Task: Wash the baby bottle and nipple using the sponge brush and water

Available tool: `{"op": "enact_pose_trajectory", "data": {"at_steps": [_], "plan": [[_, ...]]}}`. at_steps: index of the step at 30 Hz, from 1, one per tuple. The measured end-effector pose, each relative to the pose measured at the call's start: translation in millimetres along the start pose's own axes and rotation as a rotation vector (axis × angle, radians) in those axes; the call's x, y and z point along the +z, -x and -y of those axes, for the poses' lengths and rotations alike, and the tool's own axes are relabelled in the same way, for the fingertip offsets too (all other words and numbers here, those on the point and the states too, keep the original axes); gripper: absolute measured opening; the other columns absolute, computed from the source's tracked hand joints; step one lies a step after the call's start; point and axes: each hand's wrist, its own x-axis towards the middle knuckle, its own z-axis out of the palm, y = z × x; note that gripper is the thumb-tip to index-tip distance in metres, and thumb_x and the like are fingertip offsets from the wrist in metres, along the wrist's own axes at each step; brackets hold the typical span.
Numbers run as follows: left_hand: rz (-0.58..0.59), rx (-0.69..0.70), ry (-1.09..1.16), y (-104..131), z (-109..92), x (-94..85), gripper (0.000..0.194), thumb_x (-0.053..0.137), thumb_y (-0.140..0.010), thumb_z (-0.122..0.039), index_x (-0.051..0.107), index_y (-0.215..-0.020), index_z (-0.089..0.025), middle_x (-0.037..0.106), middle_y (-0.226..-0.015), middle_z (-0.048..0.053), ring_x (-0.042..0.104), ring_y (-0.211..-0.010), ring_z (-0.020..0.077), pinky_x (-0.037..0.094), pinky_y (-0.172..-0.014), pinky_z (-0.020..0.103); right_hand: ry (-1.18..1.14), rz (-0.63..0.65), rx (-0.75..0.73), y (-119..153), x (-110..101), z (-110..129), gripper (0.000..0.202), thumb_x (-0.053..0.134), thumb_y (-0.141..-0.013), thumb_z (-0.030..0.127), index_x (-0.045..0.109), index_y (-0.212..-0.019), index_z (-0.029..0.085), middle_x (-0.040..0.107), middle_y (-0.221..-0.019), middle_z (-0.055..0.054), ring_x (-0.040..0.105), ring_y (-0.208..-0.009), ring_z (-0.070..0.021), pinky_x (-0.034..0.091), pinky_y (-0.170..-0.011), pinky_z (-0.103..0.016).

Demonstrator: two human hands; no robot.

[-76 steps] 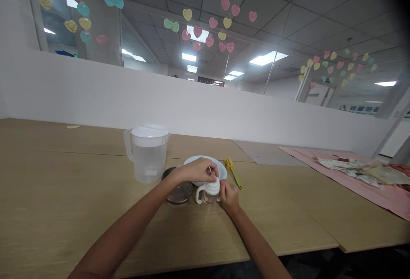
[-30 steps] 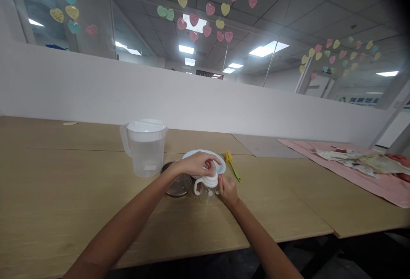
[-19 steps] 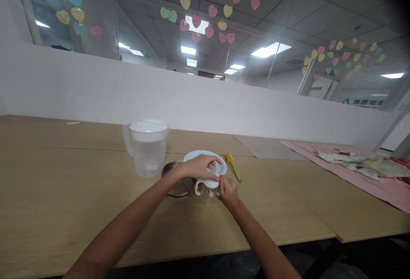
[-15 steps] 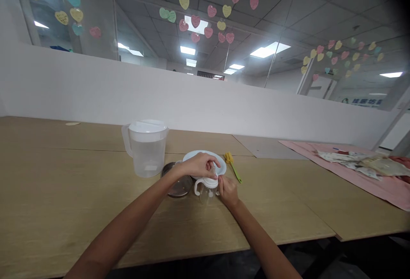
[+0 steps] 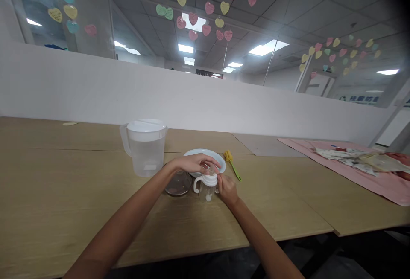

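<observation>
A clear baby bottle (image 5: 207,191) with a white collar and two curved side handles stands upright on the table. A small white piece shows low inside it, and a clear teat (image 5: 210,170) rises from the collar. My right hand (image 5: 226,187) is closed around the handle on the bottle's right side. Over the top of the bottle, my left hand (image 5: 198,163) is open, with its fingers stretched out above the teat. Whether the thumb touches the teat is hard to make out.
Behind the hands lies a pale blue plate (image 5: 192,153), with a dark round dish (image 5: 178,185) left of the bottle. A lidded plastic pitcher (image 5: 147,151) stands at back left. A yellow-headed brush (image 5: 233,166) lies to the right. Farther right, a pink cloth (image 5: 307,153) carries packets.
My left hand has loosened from a pinch at the teat, and its fingers are now stretched out above it. My right hand still grips the handle. The view has shifted slightly.
</observation>
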Motion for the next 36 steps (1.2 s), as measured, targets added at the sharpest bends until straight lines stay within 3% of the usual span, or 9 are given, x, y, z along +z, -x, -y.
{"op": "enact_pose_trajectory", "data": {"at_steps": [2,6,8,11,15,21,29,33,36], "plan": [[-0.026,-0.015,-0.019,0.8,-2.7,3.0,0.045,0.058,-0.074,-0.025,0.049,-0.118,-0.018,0.059,-0.110,0.007,0.052,-0.099,0.0152,0.039,-0.083,0.026,-0.001,-0.008,0.003,-0.2,-0.1,0.3,0.029,0.030,-0.089,0.014,0.047,-0.066,0.017,0.047,-0.051,0.001,0.045,-0.047,-0.0105,0.033,-0.049,-0.025],[-0.257,-0.059,-0.298,-0.4,-7.7,11.1,0.054,0.066,-0.065,-0.039,0.053,-0.112,-0.017,0.059,-0.100,0.006,0.053,-0.090,0.0173,0.041,-0.077,0.027,0.003,-0.017,-0.003,-0.7,-0.2,0.5,0.027,0.031,-0.088,0.013,0.047,-0.067,0.017,0.047,-0.052,0.000,0.046,-0.048,-0.0107,0.033,-0.049,-0.024],[-0.295,-0.071,-0.353,-1.9,-8.5,12.7,0.052,0.068,-0.062,-0.037,0.056,-0.108,-0.017,0.059,-0.090,0.003,0.054,-0.080,0.0157,0.042,-0.072,0.026,0.003,-0.010,0.000,-1.2,-0.9,0.5,0.027,0.031,-0.088,0.013,0.046,-0.066,0.017,0.046,-0.051,0.001,0.045,-0.047,-0.0108,0.033,-0.049,-0.024],[-0.220,-0.009,-0.272,-2.2,-10.1,10.5,0.044,0.065,-0.066,-0.027,0.056,-0.108,-0.017,0.060,-0.086,0.001,0.055,-0.079,0.0133,0.043,-0.074,0.025,0.001,-0.009,0.003,-2.1,-2.3,0.2,0.027,0.031,-0.088,0.013,0.047,-0.066,0.018,0.045,-0.050,0.001,0.045,-0.046,-0.0114,0.033,-0.048,-0.025],[-0.093,0.058,-0.149,2.1,-15.2,6.9,0.043,0.057,-0.074,-0.022,0.049,-0.116,-0.018,0.060,-0.102,0.005,0.054,-0.094,0.0140,0.041,-0.082,0.025,0.006,-0.015,0.015,-2.9,-3.4,-0.5,0.028,0.030,-0.088,0.014,0.049,-0.068,0.017,0.047,-0.051,0.000,0.046,-0.046,-0.0122,0.034,-0.048,-0.026],[-0.244,-0.115,-0.386,3.8,-20.4,12.3,0.061,0.065,-0.065,-0.039,0.047,-0.120,-0.020,0.056,-0.100,0.006,0.052,-0.089,0.0181,0.042,-0.077,0.028,0.000,-0.021,0.014,-3.0,-3.8,-0.7,0.026,0.031,-0.087,0.014,0.048,-0.069,0.017,0.047,-0.051,0.000,0.045,-0.046,-0.0120,0.034,-0.047,-0.026],[-0.106,-0.006,-0.274,3.1,-16.8,8.4,0.054,0.060,-0.068,-0.018,0.045,-0.120,-0.020,0.058,-0.104,0.004,0.052,-0.093,0.0146,0.041,-0.082,0.026,-0.029,-0.009,0.034,-3.1,-3.9,-0.5,0.025,0.030,-0.087,0.014,0.046,-0.069,0.018,0.046,-0.051,0.000,0.045,-0.045,-0.0116,0.033,-0.048,-0.026],[-0.108,-0.022,-0.228,5.8,-13.7,3.6,0.059,0.063,-0.067,-0.020,0.042,-0.122,-0.019,0.054,-0.112,0.008,0.050,-0.101,0.0159,0.040,-0.085,0.027,-0.023,-0.016,0.038,-1.2,-3.5,-1.0,0.025,0.031,-0.087,0.014,0.044,-0.067,0.019,0.046,-0.050,0.001,0.044,-0.044,-0.0115,0.032,-0.047,-0.026],[-0.156,-0.078,-0.234,9.3,-16.6,2.4,0.061,0.065,-0.067,-0.032,0.042,-0.123,-0.019,0.054,-0.112,0.008,0.050,-0.102,0.0173,0.039,-0.085,0.027,-0.027,-0.020,0.046,-0.2,-3.3,-0.9,0.026,0.032,-0.087,0.013,0.042,-0.065,0.020,0.044,-0.049,0.002,0.042,-0.044,-0.0116,0.031,-0.046,-0.027]]}}
